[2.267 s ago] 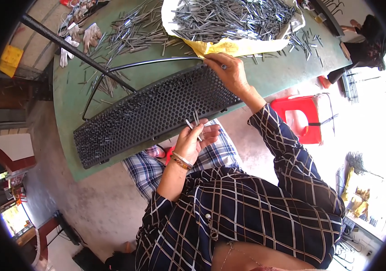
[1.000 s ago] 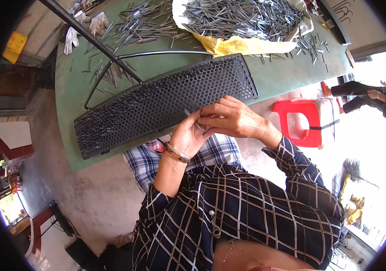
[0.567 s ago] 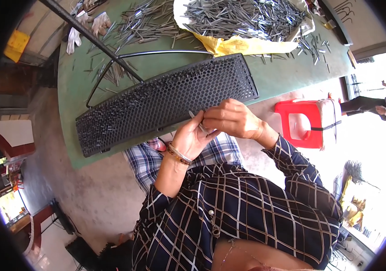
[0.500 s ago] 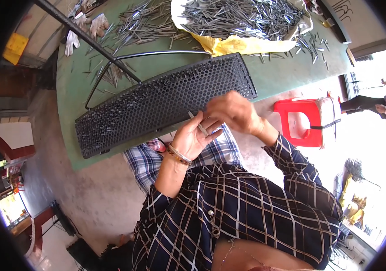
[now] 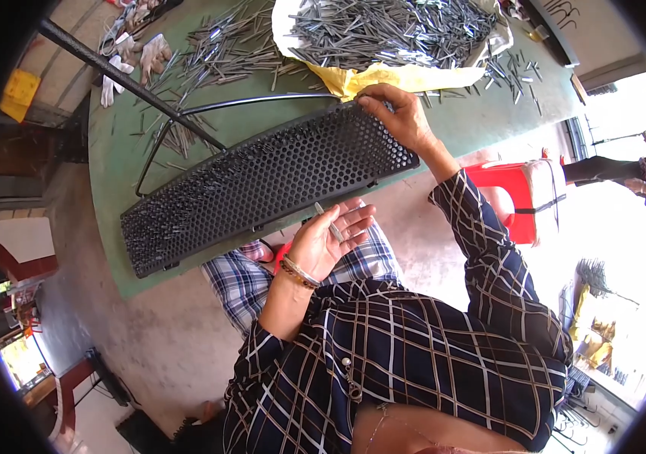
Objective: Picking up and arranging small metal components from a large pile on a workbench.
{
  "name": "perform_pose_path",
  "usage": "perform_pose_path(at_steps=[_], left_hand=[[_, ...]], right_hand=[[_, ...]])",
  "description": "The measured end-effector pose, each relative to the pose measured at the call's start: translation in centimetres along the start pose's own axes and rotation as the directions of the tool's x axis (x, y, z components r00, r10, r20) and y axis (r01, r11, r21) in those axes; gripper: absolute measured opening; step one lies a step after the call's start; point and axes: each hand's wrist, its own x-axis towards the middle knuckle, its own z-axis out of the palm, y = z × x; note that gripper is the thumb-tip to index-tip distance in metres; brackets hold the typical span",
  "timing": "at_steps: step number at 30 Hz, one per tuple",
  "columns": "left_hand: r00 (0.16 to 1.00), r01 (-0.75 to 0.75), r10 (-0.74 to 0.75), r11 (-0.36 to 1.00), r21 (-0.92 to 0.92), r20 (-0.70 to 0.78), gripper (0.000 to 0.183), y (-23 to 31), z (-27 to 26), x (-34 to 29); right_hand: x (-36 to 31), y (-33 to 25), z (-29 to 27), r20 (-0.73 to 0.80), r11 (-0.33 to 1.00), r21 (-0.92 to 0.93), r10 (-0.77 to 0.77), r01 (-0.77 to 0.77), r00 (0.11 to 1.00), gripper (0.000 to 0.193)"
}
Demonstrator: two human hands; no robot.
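Observation:
A long black panel [image 5: 293, 175] full of round holes lies tilted along the near edge of the green table. Short dark pieces stick up from many holes, most densely toward its left end. My left hand [image 5: 327, 240] is palm up just below the panel, its thumb holding a few thin, light grey metal rods [image 5: 336, 231] against the palm while the other fingers spread. At the panel's far right corner is my right hand [image 5: 402, 119], thumb and fingertips pinched together over the holes. Whatever they grip is too small to make out.
A heap of short metal rods [image 5: 399, 34] fills a white and yellow sack [image 5: 399, 79] on the green table [image 5: 482, 125]; more lie loose around it. A black bar frame [image 5: 262, 98] stands behind the panel. Work gloves [image 5: 155, 57] lie far left; a red stool [image 5: 516, 200] stands right.
My right hand has moved from beside my left palm out to the panel's far right corner. The left hand stays near its place with the rods, fingers a little more spread.

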Motion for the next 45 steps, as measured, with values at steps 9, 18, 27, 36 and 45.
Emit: perform_pose_path(at_steps=[9,18,27,36,45], left_hand=[[1.000,0.019,-0.019,1.000,-0.018,-0.015,0.039,-0.2,-0.1,0.2],[0.999,0.009,-0.009,1.000,-0.004,-0.049,0.036,-0.2,0.2,0.1],[1.000,-0.010,0.010,1.000,0.000,-0.010,0.040,0.7,0.2,0.0],[0.992,0.047,-0.002,0.934,-0.353,0.126,0.038,1.9,0.3,0.7],[0.996,-0.062,0.072,0.979,-0.193,0.046,0.038,1.9,3.3,1.3]], right_hand=[[-0.3,0.3,0.4,0.032,0.986,0.119,0.117,-0.120,0.993,0.018],[-0.5,-0.2,1.2,0.014,0.957,-0.206,-0.206,0.205,0.978,0.016],[-2.1,-3.4,-0.1,0.071,0.927,-0.242,-0.277,0.286,0.958,0.024],[-6.6,-8.7,1.4,0.492,0.753,0.026,-0.582,0.658,0.647,0.029],[-6.0,-8.0,0.2,0.105,0.944,0.179,-0.298,0.276,0.949,0.012]])
